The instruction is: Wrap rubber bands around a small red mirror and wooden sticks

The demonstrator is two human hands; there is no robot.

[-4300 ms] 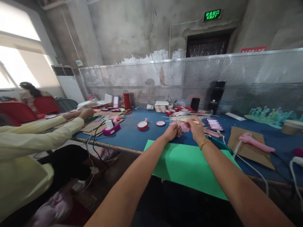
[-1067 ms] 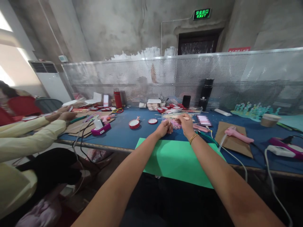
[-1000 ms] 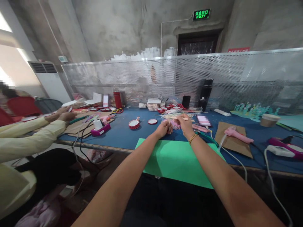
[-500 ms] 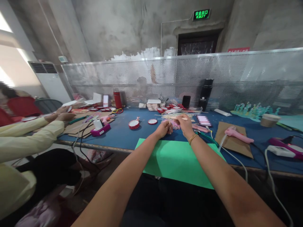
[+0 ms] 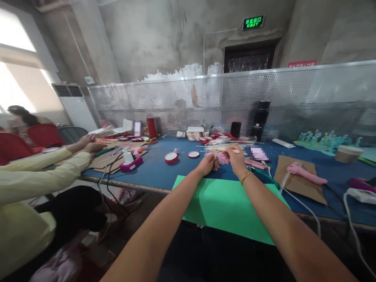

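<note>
My left hand [image 5: 209,163] is closed in a pinch above the blue table, and what sits between its fingertips is too small to make out. Just to its right, my right hand [image 5: 237,161] grips a pale thin stick [image 5: 235,151]. Between and behind both hands lies a tangle of pink strands [image 5: 223,158]. Thin pale sticks [image 5: 214,148] are scattered beyond them. Under my forearms a green sheet [image 5: 223,207] overhangs the table's front edge.
A pink glue gun [image 5: 307,172] rests on cardboard [image 5: 302,190] at right, its cable trailing. Two red-rimmed round pieces, one a tin [image 5: 171,158], sit left. A black flask [image 5: 261,119] and paper cup [image 5: 348,153] stand behind. A co-worker's sleeve [image 5: 70,166] reaches in at left.
The view has swung slightly left, so things appear further right. My left fingers have come up a little in their pinch. The right hand still holds the stick.
</note>
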